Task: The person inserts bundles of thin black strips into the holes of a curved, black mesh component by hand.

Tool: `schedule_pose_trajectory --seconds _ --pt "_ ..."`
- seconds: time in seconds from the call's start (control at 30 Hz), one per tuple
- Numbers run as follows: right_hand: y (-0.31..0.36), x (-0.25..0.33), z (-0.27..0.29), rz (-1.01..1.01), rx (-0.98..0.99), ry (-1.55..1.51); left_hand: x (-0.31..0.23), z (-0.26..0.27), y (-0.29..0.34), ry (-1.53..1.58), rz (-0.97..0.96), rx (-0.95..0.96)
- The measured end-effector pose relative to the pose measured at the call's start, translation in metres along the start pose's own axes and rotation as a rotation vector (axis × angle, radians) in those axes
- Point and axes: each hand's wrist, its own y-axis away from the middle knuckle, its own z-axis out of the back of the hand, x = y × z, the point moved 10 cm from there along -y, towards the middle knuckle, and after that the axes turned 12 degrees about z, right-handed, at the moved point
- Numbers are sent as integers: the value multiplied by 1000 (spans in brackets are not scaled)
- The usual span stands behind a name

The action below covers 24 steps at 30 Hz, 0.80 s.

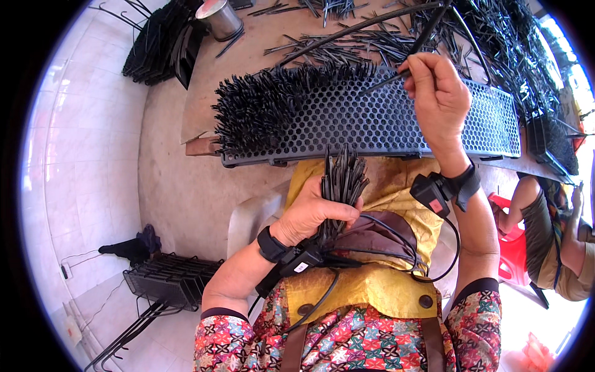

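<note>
My left hand (316,212) is closed around a bundle of thin black sticks (344,177), their ends pointing up, just in front of a long black rack. My right hand (439,93) pinches a single black stick (383,82), which slants down to the left over the holes. Its tip is close to the rack's surface; I cannot tell whether it is inside a hole. The rack (396,124) has a honeycomb of round holes. Upright sticks (254,111) stand packed in its left part and along part of the far edge, while the holes in the middle and right are bare.
Loose black sticks (347,44) lie behind the rack on the table, with a bigger heap (508,59) at the right. A metal can (221,22) stands far left. More black racks (170,285) rest on the floor at left. Another person (555,242) sits at right by a red stool (513,257).
</note>
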Motion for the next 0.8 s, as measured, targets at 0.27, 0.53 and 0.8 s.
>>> schedule_pose_trajectory --seconds 0.27,0.53,0.8 --pt "-5 37 -43 540 122 189 -5 -3 5 -61 15 -39" --pt "-1 51 -92 704 475 386 -1 -4 3 -39 20 5" --pt "3 44 -74 443 429 161 -9 6 3 -13 -51 -35"
